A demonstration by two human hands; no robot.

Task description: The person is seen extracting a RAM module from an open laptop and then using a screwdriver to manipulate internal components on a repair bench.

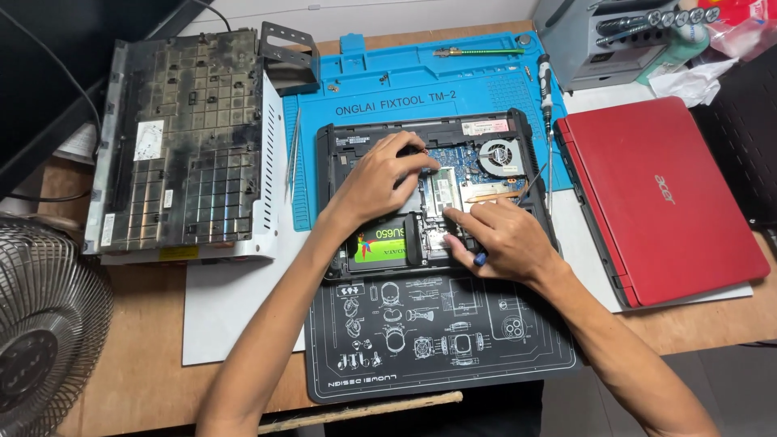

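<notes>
Seen from a head-worn camera looking down, an opened laptop base (429, 194) lies in the middle of a wooden desk (146, 380), its bottom cover off and its circuit board, round cooling fan (499, 157) and a black drive with a green label (380, 244) exposed. Both forearms reach in from the bottom edge. The left hand (380, 174) rests on the upper left part of the base, fingers curled down and fingertips pressing near the middle of the board; it grips nothing that can be seen. The right hand (498, 239) lies on the lower right part of the base, closed around a thin tool with a blue tip (480, 259), its forefinger stretched left toward the memory slot — just beside the drive. The two hands are near each other but apart. The base sits partly on a blue silicone work mat (380, 89) and partly on a black mat printed with white diagrams (441, 340), which lies nearest the person. To the left, a removed laptop cover (182, 146) lies inner side up, grey and dusty, with tweezers (293, 154) just beside it. To the right a closed red laptop (660, 198) rests on a white sheet. A metal fan grille (44, 324) shows at lower left, and a grey screwdriver rack (615, 36) stands at the top right.
</notes>
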